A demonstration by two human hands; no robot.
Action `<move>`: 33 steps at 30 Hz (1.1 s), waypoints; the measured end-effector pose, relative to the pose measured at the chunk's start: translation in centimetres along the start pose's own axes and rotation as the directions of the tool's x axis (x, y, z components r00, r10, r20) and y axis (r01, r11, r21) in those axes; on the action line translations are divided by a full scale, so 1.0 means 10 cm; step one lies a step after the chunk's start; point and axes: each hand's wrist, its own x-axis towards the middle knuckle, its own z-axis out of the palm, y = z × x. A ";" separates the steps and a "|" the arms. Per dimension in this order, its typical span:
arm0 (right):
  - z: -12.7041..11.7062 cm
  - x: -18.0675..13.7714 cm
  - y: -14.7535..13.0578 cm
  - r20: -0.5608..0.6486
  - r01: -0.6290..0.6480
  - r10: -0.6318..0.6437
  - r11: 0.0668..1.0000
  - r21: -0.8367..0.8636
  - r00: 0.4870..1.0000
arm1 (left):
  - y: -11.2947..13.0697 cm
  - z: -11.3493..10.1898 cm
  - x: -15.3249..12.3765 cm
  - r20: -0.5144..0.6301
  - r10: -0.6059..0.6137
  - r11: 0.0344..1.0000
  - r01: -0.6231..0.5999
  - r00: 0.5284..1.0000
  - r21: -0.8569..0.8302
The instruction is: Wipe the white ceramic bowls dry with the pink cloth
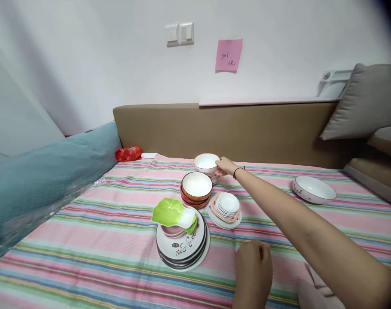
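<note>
My right hand [226,166] reaches across and pinches the rim of a white bowl [206,161] with a red edge, on top of a stack at the back. Nearer stands a stack of orange-brown bowls with a white-lined bowl [197,185] uppermost. My left hand [254,262] is closed in a fist over the cloth, with nothing visible in it. Left of it, a green leaf-shaped dish [171,213] rests on small pink bowls atop dark-rimmed plates [179,246]. Small white dishes [228,202] are stacked on pink and white plates [220,221].
A shallow white bowl [314,189] sits apart at the right on the striped cloth [95,244]. Red plastic packaging [129,153] lies at the back left. A brown backrest [157,128], a blue padded side [63,167] and grey cushions [369,96] border the surface.
</note>
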 end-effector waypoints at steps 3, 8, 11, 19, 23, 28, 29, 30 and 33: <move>0.01 0.04 0.00 -0.016 0.012 -0.012 1.000 -0.021 1.000 | 0.00 0.01 0.00 -0.013 -0.011 1.000 0.011 1.000 0.013; 0.03 0.05 -0.01 -0.056 0.037 -0.038 0.999 -0.018 0.998 | 0.02 0.01 0.01 0.026 -0.020 1.000 0.020 0.999 0.010; 0.03 0.04 -0.01 -0.079 0.051 -0.051 0.999 -0.003 0.996 | 0.01 0.02 0.02 0.021 -0.015 1.000 0.015 1.000 -0.001; 0.00 -0.08 -0.10 -0.057 0.097 -0.094 0.994 0.051 0.994 | -0.01 0.06 0.04 -0.018 -0.004 1.000 0.004 1.000 -0.022; -0.09 -0.23 -0.27 -0.036 0.147 -0.144 0.985 0.086 0.989 | -0.02 0.08 0.06 -0.047 0.021 0.999 -0.023 0.999 -0.033; -0.44 -0.68 -0.30 -0.008 0.241 -0.244 0.955 0.173 0.970 | -0.02 0.10 0.11 0.025 -0.030 0.933 0.037 0.999 -0.358; -0.54 -0.81 -0.23 0.001 0.251 -0.256 0.948 0.193 0.967 | -0.01 0.09 0.12 0.041 -0.036 0.886 0.051 0.999 -0.461; -0.63 -0.95 -0.13 0.006 0.261 -0.268 0.942 0.213 0.963 | 0.00 0.08 0.14 0.023 -0.019 0.836 0.028 1.000 -0.547; -0.89 -1.42 0.31 -0.003 0.269 -0.278 0.928 0.256 0.961 | 0.04 0.01 0.18 -0.037 -0.081 0.656 0.025 0.996 -0.755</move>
